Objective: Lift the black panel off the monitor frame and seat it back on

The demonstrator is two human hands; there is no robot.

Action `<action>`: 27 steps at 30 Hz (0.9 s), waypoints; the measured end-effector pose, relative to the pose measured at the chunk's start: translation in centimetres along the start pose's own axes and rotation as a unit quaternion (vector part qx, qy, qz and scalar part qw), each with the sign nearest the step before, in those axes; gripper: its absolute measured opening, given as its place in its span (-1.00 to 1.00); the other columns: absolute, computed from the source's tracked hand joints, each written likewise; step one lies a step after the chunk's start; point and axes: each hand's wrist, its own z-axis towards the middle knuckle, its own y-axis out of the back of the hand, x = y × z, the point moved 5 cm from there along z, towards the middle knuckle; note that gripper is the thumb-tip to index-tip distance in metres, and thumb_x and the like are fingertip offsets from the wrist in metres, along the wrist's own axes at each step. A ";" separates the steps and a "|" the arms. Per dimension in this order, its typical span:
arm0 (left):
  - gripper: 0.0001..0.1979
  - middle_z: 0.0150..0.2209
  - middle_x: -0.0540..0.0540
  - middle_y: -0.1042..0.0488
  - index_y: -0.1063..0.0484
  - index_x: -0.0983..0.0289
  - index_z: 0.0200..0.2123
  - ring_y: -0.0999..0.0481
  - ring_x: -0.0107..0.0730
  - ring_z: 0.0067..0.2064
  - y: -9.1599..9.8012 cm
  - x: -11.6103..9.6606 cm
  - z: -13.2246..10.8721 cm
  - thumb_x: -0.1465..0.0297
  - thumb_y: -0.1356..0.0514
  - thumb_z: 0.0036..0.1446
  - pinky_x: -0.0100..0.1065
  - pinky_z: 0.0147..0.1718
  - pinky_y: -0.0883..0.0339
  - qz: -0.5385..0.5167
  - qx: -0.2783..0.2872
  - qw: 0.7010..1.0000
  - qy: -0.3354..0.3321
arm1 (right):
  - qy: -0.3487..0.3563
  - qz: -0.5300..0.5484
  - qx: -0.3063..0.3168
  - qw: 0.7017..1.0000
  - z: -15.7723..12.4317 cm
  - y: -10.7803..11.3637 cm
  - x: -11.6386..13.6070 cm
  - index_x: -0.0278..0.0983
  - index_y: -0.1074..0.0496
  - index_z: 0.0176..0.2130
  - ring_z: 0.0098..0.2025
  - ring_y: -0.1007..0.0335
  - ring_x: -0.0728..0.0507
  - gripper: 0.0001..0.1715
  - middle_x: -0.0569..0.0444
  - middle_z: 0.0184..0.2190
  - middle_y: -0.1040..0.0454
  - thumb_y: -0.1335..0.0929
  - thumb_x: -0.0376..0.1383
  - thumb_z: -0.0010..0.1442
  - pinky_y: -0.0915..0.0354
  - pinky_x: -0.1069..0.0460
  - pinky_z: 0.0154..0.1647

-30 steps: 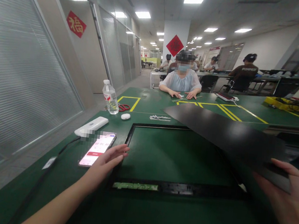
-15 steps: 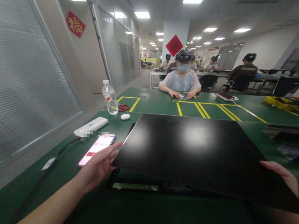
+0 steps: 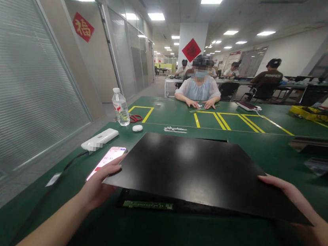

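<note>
A large flat black panel (image 3: 200, 169) hangs nearly level just above a black frame (image 3: 171, 207) that lies on the green table (image 3: 167, 239). My left hand (image 3: 99, 185) grips the panel's near left corner, thumb on top. My right hand (image 3: 289, 196) holds the panel's near right edge, fingers lying along its top. Only the frame's front bar, with a green circuit strip (image 3: 148, 205), shows below the panel.
Left of the panel lie a lit phone (image 3: 106, 161), a white power bank (image 3: 100, 138), a white earbud case (image 3: 137, 127), a water bottle (image 3: 121, 107) and red scissors (image 3: 135, 117). A person (image 3: 199, 88) sits across the table. Dark flat parts (image 3: 322, 147) lie at the right.
The panel came from the right over the frame and was lowered toward level. My left hand moved from the frame's edge to grip the panel's left corner.
</note>
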 end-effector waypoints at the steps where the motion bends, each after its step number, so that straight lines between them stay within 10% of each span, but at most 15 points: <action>1: -0.19 0.02 0.19 -0.72 -0.52 0.25 0.30 -0.69 -0.11 -0.26 -0.1 -0.2 -0.1 0.38 -0.46 -0.10 -0.34 -0.36 -0.48 0.002 0.000 1.000 -0.005 | -0.008 -0.014 0.025 1.000 -0.1 -0.4 -0.1 -0.12 -0.58 -0.02 -0.34 -0.68 -0.30 -0.48 0.03 -0.30 -0.73 -0.54 -0.32 -0.03 -0.61 -0.13 -0.33; 9: -0.21 0.15 0.26 -0.67 -0.52 0.31 0.29 -0.67 0.22 0.06 -0.4 -1.1 -0.4 0.33 -0.43 -0.08 -0.13 0.02 -0.54 0.005 -0.009 0.999 -0.053 | 0.016 -0.068 0.110 0.991 -0.3 -2.1 0.7 -0.10 -0.67 -0.22 0.00 -0.66 -0.34 -0.71 -0.02 -0.09 -0.73 -0.49 -0.17 -0.01 -0.56 -0.12 -0.02; 27: -0.27 0.05 0.17 -0.73 -0.57 0.22 0.25 -0.69 0.14 0.03 -0.6 -0.7 -0.3 0.29 -0.48 -0.05 -0.26 -0.14 -0.55 0.046 0.008 0.997 -0.068 | 0.122 -0.074 0.012 0.990 2.2 0.1 1.2 -0.16 -0.52 0.00 -0.02 -0.67 -0.31 -0.50 -0.17 -0.07 -0.71 -0.44 -0.26 0.01 -0.57 -0.17 0.00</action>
